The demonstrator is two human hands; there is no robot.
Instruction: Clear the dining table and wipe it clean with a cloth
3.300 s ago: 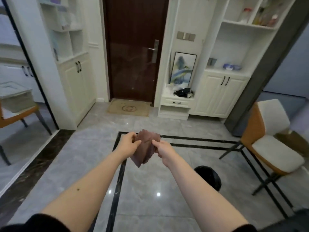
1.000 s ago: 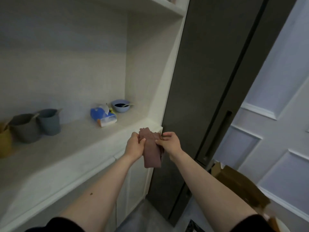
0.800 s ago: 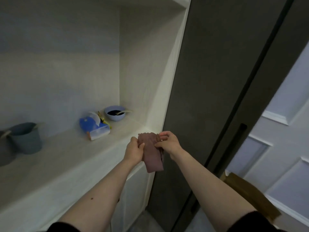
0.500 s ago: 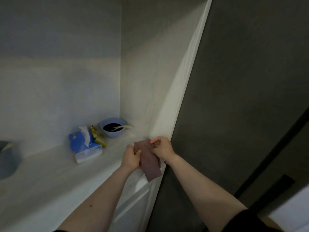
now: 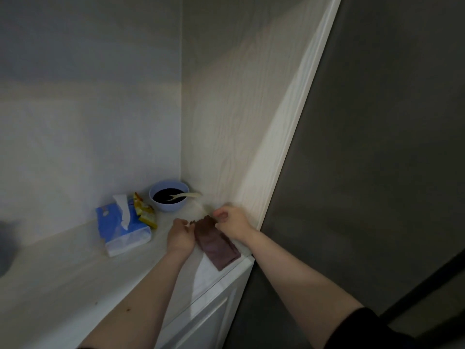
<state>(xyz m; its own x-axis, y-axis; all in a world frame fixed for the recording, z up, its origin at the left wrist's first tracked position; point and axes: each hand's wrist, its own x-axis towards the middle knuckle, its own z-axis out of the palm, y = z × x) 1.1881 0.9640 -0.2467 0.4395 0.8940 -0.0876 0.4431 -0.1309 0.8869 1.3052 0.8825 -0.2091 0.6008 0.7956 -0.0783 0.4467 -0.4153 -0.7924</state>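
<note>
The folded cloth (image 5: 217, 244) lay over the front right corner of the white shelf (image 5: 63, 278), its lower end reaching the front edge. Its upper end sat between the two hands: the left hand (image 5: 180, 237) pinched the cloth's left edge with curled fingers, and the right hand (image 5: 232, 222) held the top right edge, fingers bent around it. The cloth was dark maroon, narrow and doubled into a strip. Farther back stood a blue tissue pack (image 5: 123, 229), a yellow packet (image 5: 145, 212) beside it, and in the shelf's rear corner a blue bowl (image 5: 169, 199) holding dark liquid and a pale spoon (image 5: 185, 195).
</note>
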